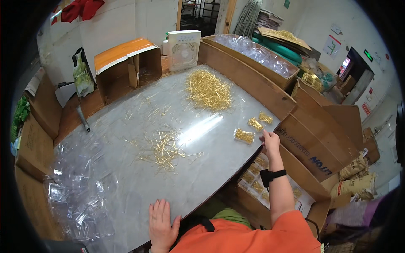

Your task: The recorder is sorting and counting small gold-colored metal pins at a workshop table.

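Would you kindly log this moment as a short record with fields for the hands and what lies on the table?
left hand: flat on the table near its front edge, holding nothing
right hand: reaching to the right edge, fingertips beside a filled clear bag
more filled bags: two, just beyond
large pile of gold hooks: far side
scattered hooks: centre
empty clear bags: left

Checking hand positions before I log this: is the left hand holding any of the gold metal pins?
No, the left hand lies flat and empty on the grey table, apart from the loose gold metal pins.
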`<state>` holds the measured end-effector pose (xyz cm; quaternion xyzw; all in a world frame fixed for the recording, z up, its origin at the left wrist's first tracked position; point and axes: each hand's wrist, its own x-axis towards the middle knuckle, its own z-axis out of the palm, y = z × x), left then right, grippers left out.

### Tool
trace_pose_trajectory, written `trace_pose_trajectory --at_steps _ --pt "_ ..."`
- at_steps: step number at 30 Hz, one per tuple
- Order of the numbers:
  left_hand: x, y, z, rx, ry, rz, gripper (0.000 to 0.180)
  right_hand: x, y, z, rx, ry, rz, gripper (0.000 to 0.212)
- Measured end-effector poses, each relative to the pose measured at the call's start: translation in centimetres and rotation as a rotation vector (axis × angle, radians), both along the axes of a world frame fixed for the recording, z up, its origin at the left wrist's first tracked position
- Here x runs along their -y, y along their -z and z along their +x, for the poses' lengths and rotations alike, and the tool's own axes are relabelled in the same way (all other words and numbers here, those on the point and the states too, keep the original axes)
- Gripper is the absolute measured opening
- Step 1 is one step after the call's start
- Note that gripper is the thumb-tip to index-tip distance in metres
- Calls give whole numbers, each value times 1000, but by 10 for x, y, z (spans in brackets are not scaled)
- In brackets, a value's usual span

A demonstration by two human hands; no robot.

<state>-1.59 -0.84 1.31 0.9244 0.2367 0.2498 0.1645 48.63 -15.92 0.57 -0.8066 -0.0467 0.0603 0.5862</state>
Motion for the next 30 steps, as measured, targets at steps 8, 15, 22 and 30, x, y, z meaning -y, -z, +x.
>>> trace_pose_trajectory --at_steps 8,15,22,30 --pt "0 1 -2 29 59 -15 59 0 -18 34 -311 -124 36 15" --pt "4 4 -2 40 51 24 57 -3 -22 51 -319 -282 -133 19" --pt "2 -9 6 62 -49 -14 46 -69 -81 -48 562 -507 -384 23" --pt "4 -8 9 107 -236 35 43 -206 -56 -195 1114 -1499 -487 66"
